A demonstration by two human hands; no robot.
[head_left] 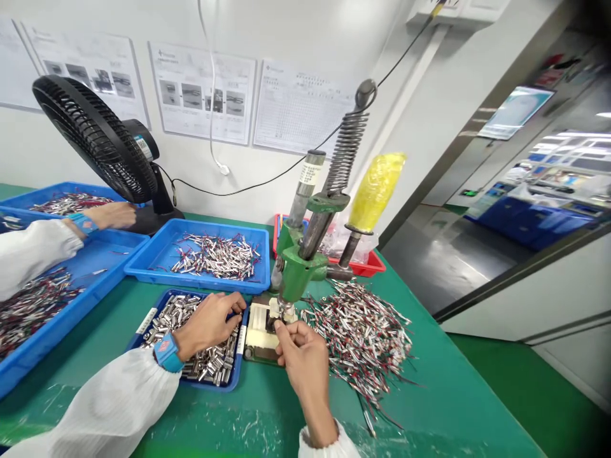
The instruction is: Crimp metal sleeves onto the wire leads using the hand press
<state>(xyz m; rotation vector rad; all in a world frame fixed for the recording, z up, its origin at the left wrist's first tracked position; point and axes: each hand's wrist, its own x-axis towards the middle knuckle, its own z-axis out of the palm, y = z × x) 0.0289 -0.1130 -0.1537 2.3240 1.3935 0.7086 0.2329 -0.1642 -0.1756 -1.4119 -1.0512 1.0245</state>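
Note:
My left hand (212,323), with a blue wrist strap, reaches over the right side of a small blue tray (135,343) of short silvery metal cylinders (210,369). Its fingers curl down and close near the tray's right rim; what they hold is hidden. My right hand (304,356) pinches at the pale fixture (258,340) of a green hand press (298,275), thumb and index finger against a small dark block (271,324). Anything between those fingertips is too small to make out. The press ram stands right above them.
Right of the press lies a heap of thin wired metal parts (367,337). Behind stand a blue tray (143,267) of similar parts and a red tray (377,264). The yellow-wrapped press lever (377,194) sticks up. A co-worker's hand (114,215) is beside a black fan (95,137).

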